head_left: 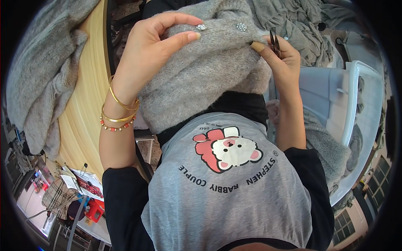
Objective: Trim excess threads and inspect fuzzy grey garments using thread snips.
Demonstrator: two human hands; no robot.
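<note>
A fuzzy grey knitted garment [201, 79] lies bunched on my lap, with two sparkly round buttons [201, 26] [241, 26] on its upper edge. My left hand [155, 46] pinches the knit right beside the left button. My right hand [278, 54] grips the garment's right edge and also holds small dark snips [274, 42] between its fingers. Gold bangles and a red beaded bracelet sit on my left wrist.
A wooden table [86, 100] at the left carries more grey knitwear [42, 79]. A pale plastic bin [356, 100] stands at the right with grey garments in and beside it. More grey cloth [301, 21] is piled beyond. Bags and papers lie at the lower left.
</note>
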